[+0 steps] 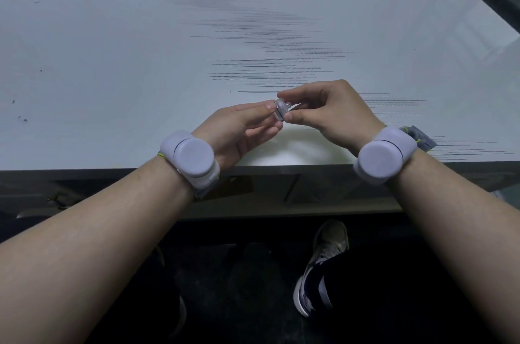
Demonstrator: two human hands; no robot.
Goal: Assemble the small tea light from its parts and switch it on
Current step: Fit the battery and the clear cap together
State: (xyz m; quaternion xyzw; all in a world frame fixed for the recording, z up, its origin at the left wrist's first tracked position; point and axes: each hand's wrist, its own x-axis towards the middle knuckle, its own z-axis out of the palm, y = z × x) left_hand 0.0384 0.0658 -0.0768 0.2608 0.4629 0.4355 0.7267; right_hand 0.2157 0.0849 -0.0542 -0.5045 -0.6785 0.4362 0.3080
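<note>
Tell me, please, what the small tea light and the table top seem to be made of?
Tea light: probably clear plastic, glossy; the fingers of the left hand and right hand show through it.
Table: a smooth white top, perhaps laminate or painted board, with a slight sheen; a soft bright reflection lies near its front edge. The exact material cannot be told.

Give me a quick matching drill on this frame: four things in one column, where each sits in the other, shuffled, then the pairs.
Things:
1. tea light
2. table
3. shoe
4. wrist device

Places:
A. on the floor under the table edge
B. strapped on the left wrist
C. pinched between the fingers of left hand and right hand
D. beneath both hands, white top

Pairs: 1-C, 2-D, 3-A, 4-B
</note>
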